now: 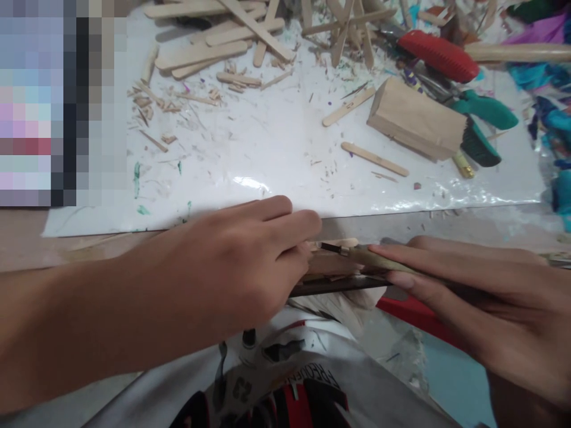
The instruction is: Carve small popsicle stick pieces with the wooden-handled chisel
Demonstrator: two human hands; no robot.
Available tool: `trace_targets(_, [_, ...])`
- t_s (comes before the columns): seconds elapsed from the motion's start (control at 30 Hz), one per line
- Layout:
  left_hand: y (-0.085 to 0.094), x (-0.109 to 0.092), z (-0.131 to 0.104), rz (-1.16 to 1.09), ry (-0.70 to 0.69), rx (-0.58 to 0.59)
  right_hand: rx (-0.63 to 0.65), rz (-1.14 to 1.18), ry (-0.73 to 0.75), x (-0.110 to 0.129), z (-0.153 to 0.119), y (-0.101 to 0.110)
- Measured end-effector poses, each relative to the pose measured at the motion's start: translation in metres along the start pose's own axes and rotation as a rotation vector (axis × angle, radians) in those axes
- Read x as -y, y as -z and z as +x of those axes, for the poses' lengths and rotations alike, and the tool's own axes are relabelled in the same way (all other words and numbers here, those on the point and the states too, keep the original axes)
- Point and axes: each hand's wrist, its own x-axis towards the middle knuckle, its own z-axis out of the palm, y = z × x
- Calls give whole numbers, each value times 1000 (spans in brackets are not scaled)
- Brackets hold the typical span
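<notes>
Printed letters run across the front of the white shirt (379, 386) on the person's lap; they stand upside down and seem to read "FREQUEN", the rest lost in folds, with a smaller mark like "23" beside them. One craft stick (348, 107) on the white sheet (267, 142) bears a dark character — too small to make out.

The left forearm comes in low from the left, its hand (254, 249) palm down at the table's near edge, knuckles up and fingers bent to the right over one end of a pale wooden stick (345, 242). The fingertips are hidden, so I cannot tell how firmly it grips. The right hand (482, 279) reaches in from the right and grasps a slim tool (379, 258), index finger stretched along the top of the handle, thumb beneath. The tool's dark metal tip points left, close to the left fingers — just over the stick.

Beyond them on the sheet lie a wooden block (414, 122), green-handled pliers (486, 110) and a red-handled tool (437, 54).
</notes>
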Motion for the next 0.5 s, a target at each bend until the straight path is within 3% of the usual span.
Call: trace_targets(0.5, [3,-5,4,65,-30,17,104,19,-14,-9,11,4])
